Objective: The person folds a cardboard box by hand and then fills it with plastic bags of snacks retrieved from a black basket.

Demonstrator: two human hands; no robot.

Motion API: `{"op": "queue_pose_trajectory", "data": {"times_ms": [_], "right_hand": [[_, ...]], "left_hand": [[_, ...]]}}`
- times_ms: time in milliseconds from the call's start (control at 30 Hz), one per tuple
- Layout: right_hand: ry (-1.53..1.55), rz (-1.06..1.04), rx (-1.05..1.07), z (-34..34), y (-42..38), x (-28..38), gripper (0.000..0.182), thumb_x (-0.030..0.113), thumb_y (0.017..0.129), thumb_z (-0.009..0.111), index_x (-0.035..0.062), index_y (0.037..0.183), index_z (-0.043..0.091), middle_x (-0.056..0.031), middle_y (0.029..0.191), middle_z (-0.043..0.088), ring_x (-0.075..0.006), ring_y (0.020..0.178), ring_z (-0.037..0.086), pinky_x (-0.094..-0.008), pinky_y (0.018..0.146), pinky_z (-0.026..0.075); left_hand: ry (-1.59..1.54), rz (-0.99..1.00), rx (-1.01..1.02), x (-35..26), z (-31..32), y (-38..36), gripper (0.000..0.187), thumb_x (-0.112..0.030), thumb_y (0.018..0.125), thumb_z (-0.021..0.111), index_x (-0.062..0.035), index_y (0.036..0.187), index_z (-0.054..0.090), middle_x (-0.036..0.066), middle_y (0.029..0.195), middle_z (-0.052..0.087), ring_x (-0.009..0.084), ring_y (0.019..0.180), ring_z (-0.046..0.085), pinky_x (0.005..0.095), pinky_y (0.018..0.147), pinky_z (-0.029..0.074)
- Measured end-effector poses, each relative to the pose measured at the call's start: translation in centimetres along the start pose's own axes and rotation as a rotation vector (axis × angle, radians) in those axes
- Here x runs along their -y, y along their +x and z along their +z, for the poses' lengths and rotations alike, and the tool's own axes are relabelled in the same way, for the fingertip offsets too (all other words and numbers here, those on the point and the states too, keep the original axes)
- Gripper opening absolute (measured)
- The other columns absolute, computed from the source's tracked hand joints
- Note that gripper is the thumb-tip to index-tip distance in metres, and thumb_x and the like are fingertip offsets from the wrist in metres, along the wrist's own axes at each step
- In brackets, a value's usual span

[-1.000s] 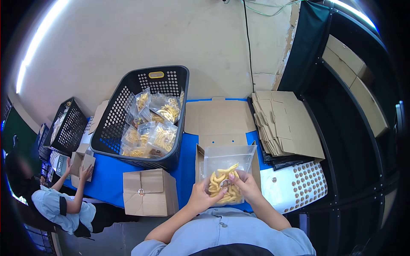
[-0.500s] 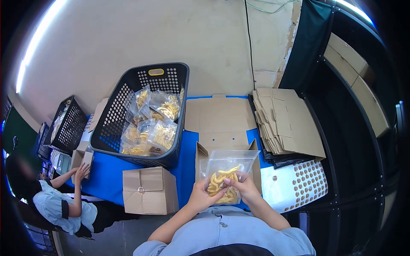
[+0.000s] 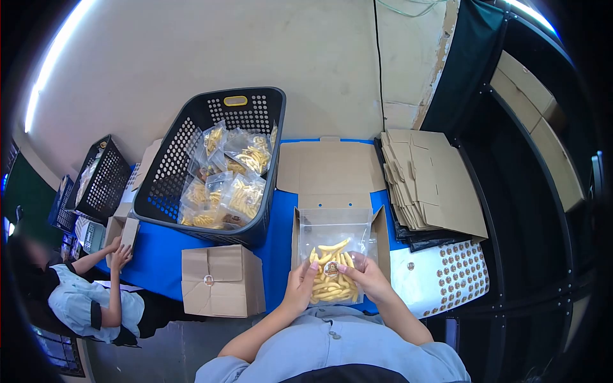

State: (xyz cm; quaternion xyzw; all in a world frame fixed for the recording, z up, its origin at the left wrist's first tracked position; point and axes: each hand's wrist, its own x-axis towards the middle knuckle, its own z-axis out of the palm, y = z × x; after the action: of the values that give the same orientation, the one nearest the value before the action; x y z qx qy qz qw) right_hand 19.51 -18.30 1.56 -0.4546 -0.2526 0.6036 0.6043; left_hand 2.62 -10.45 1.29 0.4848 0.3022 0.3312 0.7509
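A clear zip bag of yellow finger-shaped snacks [image 3: 332, 290] is held upright between my two hands, its round brown label facing me. My left hand [image 3: 300, 287] grips the bag's left edge, thumb on the front. On the right edge my right hand [image 3: 367, 279] does the same, its thumb beside the label. Just behind the bag stands an open cardboard box [image 3: 382, 239], its lid [image 3: 329, 167] folded back flat toward the wall. The bag hides most of the box's inside.
A black perforated basket [image 3: 255, 233] holds several snack bags. In front of it stands a closed cardboard box [image 3: 220, 284]. Flattened boxes [image 3: 440, 185] are stacked at right, near a sticker sheet [image 3: 440, 277]. At far left a co-worker [image 3: 96, 300] handles a small box [image 3: 128, 233].
The bag has turned upright and its label now faces me squarely. My fingers have shifted to its two sides. The co-worker's hands have moved slightly on their box.
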Motion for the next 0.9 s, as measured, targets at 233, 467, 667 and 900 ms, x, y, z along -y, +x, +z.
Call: {"op": "queue_pose_trajectory", "data": {"times_ms": [233, 467, 667, 900], "right_hand": [[-0.078, -0.186, -0.080, -0.6, 0.4, 0.7, 0.019, 0.004, 0.082, 0.073, 0.0021, 0.099, 0.066, -0.0061, 0.094, 0.069, -0.0109, 0.087, 0.065, -0.0257, 0.078, 0.051], [-0.110, -0.264, -0.171, -2.0, 0.1, 1.7, 0.003, 0.001, 0.082, 0.070, -0.0009, 0.084, 0.070, -0.0080, 0.083, 0.070, -0.0143, 0.081, 0.065, -0.0272, 0.075, 0.051], [-0.313, -0.206, -0.034, -0.6, -0.7, 1.0, 0.013, 0.009, 0.087, 0.068, -0.0026, 0.091, 0.071, -0.0054, 0.084, 0.069, -0.0104, 0.077, 0.061, -0.0246, 0.070, 0.047], [-0.318, 0.001, 0.307, -4.0, -1.0, 3.6, 0.029, 0.020, 0.096, 0.057, -0.0030, 0.113, 0.066, -0.0064, 0.102, 0.069, -0.0111, 0.094, 0.059, -0.0265, 0.086, 0.046]], "left_hand": [[0.541, 0.084, 0.222, -0.9, 1.1, 0.1, 0.047, -0.013, 0.082, 0.075, 0.0038, 0.121, 0.054, 0.011, 0.105, 0.067, 0.0144, 0.094, 0.065, 0.0281, 0.083, 0.052], [0.376, 0.152, 0.133, -1.1, 1.6, 0.0, 0.035, -0.020, 0.083, 0.073, -0.0034, 0.112, 0.061, 0.010, 0.096, 0.069, 0.0188, 0.094, 0.066, 0.0375, 0.100, 0.043], [0.417, 0.222, 0.157, 0.1, -1.1, 1.4, 0.018, -0.020, 0.089, 0.067, -0.0032, 0.091, 0.070, 0.007, 0.085, 0.070, 0.0159, 0.090, 0.064, 0.0473, 0.112, 0.026], [0.280, 0.000, 0.463, -1.5, -3.1, 1.3, 0.038, -0.031, 0.101, 0.047, -0.0024, 0.118, 0.063, 0.010, 0.112, 0.066, 0.0193, 0.112, 0.056, 0.0337, 0.109, 0.031]]}}
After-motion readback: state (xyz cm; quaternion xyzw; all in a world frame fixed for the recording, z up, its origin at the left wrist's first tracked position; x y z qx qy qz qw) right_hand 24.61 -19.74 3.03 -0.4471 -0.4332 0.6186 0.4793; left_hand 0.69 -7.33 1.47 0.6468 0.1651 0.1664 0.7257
